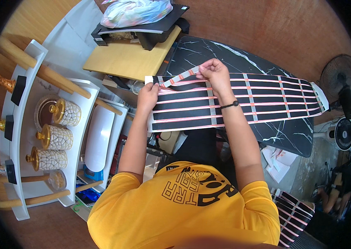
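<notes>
A long black sheet (pixel 185 110) lies across the dark table in front of me. Narrow pink-and-white strips run along its length, and grey bands cross it. My right hand (pixel 215 72) is raised over the sheet's far side, its thumb and fingers pinching one end of a short grey strip with orange marks (pixel 181 77). This strip slants down left toward the sheet's left end. There my left hand (pixel 148 96) is closed at the sheet's left edge, fingertips beside the strip's lower end. Exactly what those fingers grip is partly hidden.
The black marble-patterned table (pixel 196 49) extends to the right. A yellow wooden stand (pixel 129 62) bears a black device and a plastic bag (pixel 136 12). White shelves (pixel 82 120) with gold-lidded jars (pixel 55 137) stand left. Fans (pixel 343 135), papers (pixel 279 164) and another striped sheet (pixel 293 216) are right.
</notes>
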